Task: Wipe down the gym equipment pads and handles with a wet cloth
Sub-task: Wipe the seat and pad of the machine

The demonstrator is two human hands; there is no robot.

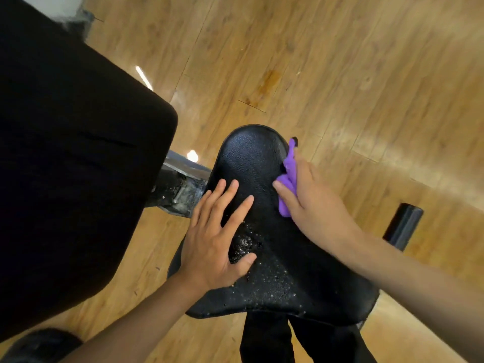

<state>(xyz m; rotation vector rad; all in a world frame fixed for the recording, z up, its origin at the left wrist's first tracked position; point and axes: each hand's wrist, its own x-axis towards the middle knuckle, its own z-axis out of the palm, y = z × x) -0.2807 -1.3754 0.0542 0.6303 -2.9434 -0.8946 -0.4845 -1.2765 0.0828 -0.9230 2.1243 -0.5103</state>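
A black padded seat [264,163] with a pebbled surface fills the middle of the view, its narrow end pointing away from me. Water droplets glisten on its near part. My left hand [217,237] rests flat on the seat's left side, fingers spread and straight. My right hand [311,203] presses a purple cloth [289,171] against the seat's right edge; the cloth bunches under my palm and fingers, and a strip of it sticks out ahead of the hand. Most of the cloth is hidden beneath the hand.
A large black back pad [78,158] rises at the left. A scuffed metal frame bracket [180,189] joins it to the seat. A black roller pad [403,226] stands at the right. Wood-plank floor [340,74] lies all around. Dark trouser legs show below the seat.
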